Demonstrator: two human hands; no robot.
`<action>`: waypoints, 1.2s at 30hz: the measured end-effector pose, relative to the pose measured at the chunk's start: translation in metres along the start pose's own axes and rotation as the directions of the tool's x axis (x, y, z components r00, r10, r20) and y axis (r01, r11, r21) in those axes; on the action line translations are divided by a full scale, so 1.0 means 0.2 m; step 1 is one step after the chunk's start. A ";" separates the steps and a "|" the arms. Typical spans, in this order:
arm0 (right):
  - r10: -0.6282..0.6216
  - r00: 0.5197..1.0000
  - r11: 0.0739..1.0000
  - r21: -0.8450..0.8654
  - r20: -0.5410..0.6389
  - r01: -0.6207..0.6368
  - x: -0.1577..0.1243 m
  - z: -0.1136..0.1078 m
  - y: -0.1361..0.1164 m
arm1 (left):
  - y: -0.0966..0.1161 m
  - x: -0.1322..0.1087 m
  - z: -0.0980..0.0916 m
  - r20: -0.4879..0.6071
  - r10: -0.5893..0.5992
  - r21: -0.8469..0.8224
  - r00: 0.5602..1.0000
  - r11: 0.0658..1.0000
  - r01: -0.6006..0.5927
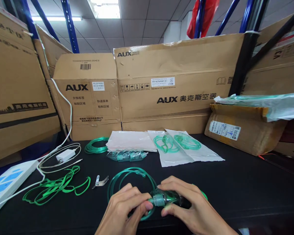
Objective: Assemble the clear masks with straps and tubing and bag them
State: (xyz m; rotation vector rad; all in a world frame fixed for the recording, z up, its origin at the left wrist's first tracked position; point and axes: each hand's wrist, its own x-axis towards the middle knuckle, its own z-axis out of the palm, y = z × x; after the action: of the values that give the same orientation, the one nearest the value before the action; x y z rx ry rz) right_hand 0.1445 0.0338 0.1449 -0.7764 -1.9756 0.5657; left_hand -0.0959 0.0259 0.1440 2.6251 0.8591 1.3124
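Observation:
At the table's near middle, my right hand (189, 197) is closed around a clear green oxygen mask (171, 197), which it partly hides. The mask's pale ribbed connector (158, 200) points left. My left hand (127, 205) pinches the green tubing's end between thumb and fingers at that connector. Whether the tube is pushed fully on, I cannot tell. The loose loop of clear green tubing (132, 169) lies on the black table behind and under my hands. A bit of green elastic strap (204, 195) shows beyond my right hand.
Behind lie coiled tubing (95, 145), white bags (132, 140), clear mask parts (127, 156) and bagged tubing sets (183, 153). Left are green straps (56, 186), a small metal piece (101, 181), a charger (65, 155) and a power strip (9, 182). Cartons (161, 114) line the back.

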 end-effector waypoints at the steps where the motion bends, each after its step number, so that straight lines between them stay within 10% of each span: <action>1: 0.015 1.000 1.000 -0.009 -0.001 -0.015 0.00 0.00 0.00 | 0.00 0.00 0.00 -0.007 0.004 0.002 1.000 1.000 -0.004; 15: 0.266 0.959 0.948 -0.209 0.098 -0.242 0.02 -0.05 -0.11 | 0.00 -0.02 0.02 -0.014 -0.020 0.013 1.000 1.000 0.020; 36: 0.183 0.972 0.971 -0.183 0.149 -0.155 0.03 -0.05 -0.11 | 0.00 -0.08 0.15 -0.163 0.047 0.236 0.986 0.972 -0.007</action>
State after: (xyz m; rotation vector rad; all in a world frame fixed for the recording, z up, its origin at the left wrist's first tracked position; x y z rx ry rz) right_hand 0.1437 0.0236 0.1682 -1.0416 -2.1438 0.5816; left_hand -0.0808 0.0232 0.1137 2.7385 1.0676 1.5460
